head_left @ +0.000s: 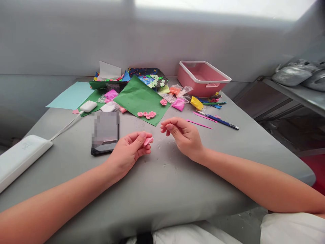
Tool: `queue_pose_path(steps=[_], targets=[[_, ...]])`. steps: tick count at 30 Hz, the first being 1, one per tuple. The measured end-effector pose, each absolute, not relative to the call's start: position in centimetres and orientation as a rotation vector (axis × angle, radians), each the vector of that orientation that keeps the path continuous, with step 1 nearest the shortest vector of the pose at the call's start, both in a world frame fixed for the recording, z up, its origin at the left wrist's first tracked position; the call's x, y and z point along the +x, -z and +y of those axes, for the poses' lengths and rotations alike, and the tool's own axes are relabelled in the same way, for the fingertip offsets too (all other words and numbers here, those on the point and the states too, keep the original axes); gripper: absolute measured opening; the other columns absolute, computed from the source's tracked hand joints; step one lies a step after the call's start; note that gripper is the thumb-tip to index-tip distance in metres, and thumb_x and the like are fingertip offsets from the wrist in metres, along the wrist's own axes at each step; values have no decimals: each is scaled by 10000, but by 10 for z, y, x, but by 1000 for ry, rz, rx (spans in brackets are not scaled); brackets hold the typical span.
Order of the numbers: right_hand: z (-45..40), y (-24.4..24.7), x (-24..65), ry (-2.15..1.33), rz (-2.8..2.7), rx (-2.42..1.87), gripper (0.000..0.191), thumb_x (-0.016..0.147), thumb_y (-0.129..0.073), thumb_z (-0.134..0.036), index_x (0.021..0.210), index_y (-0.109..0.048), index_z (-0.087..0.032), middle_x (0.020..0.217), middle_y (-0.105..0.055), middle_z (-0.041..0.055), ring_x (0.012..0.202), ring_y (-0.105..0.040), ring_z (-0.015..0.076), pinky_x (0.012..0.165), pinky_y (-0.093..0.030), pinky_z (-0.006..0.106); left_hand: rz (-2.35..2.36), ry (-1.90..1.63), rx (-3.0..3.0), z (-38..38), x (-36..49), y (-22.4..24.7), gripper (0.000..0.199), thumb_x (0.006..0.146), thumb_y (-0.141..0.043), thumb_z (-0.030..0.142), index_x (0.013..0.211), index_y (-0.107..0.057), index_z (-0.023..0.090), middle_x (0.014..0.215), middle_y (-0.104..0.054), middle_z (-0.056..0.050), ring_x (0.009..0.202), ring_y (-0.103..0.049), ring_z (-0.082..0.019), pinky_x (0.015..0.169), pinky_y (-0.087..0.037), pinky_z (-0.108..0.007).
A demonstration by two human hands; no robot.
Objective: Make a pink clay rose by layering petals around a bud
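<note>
My left hand (132, 145) pinches a small lump of pink modelling clay (148, 141) between thumb and fingers, just above the table. To its right, my right hand (184, 137) is raised with thumb and fingertips pressed together. Whatever may be between those fingertips is too small to make out. Beyond both hands lies a sheet of green paper (137, 95). Several small pink clay roses (148, 115) sit near its front edge, and one more pink rose (164, 102) rests by its right corner.
A phone (105, 134) lies left of my left hand, near a white power strip (25, 156) and charger (88, 106). Pink sculpting tools (199, 124) and a blue craft knife (220, 121) lie right. Behind are clay bags (178, 104), a pink box (200, 79) and a decorated tray (149, 76).
</note>
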State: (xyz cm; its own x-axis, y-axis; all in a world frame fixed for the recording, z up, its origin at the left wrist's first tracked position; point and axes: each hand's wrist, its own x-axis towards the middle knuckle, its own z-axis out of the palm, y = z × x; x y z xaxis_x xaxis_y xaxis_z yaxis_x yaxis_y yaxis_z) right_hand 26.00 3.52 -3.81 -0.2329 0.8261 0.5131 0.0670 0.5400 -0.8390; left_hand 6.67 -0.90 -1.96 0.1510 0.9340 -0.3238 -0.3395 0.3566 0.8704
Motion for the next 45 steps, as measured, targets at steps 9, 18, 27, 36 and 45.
queue_pose_path(steps=[9, 18, 27, 36, 45], targets=[[42, 37, 266, -828, -1928, -804, 81, 857, -714, -213, 908, -773, -196, 848, -762, 34, 730, -664, 125, 667, -530, 241, 1035, -1118, 702, -10, 68, 22, 165, 724, -870, 281, 851, -791, 210, 926, -735, 4, 789, -668, -77, 824, -587, -213], [43, 46, 263, -744, -2115, -798, 112, 866, -667, -132, 907, -759, -180, 851, -777, 24, 733, -683, 116, 704, -527, 208, 1023, -1186, 773, -12, 73, 23, 167, 770, -827, 298, 843, -706, 209, 810, -663, 59, 549, -530, -21, 752, -603, -234], [46, 51, 266, -518, -2297, -586, 285, 888, -689, -427, 766, -672, -169, 692, -678, 24, 653, -585, 125, 639, -482, 224, 1148, -1204, 955, -1, 68, 26, 223, 781, -804, 380, 868, -679, 216, 884, -674, 30, 758, -613, -96, 851, -572, -296], [51, 57, 261, -471, -2469, -406, 225, 903, -673, -398, 863, -740, -187, 819, -659, 51, 773, -585, 153, 736, -493, 278, 1135, -1258, 1074, 5, 65, 33, 173, 818, -763, 353, 877, -680, 213, 890, -686, 9, 887, -636, -142, 888, -527, -294], [53, 57, 267, -474, -2464, -317, 162, 943, -631, -232, 1040, -756, -196, 910, -676, 69, 860, -609, 157, 817, -530, 304, 1119, -1232, 1074, 5, 63, 32, 148, 834, -750, 339, 874, -675, 217, 905, -684, 10, 917, -644, -144, 872, -524, -279]])
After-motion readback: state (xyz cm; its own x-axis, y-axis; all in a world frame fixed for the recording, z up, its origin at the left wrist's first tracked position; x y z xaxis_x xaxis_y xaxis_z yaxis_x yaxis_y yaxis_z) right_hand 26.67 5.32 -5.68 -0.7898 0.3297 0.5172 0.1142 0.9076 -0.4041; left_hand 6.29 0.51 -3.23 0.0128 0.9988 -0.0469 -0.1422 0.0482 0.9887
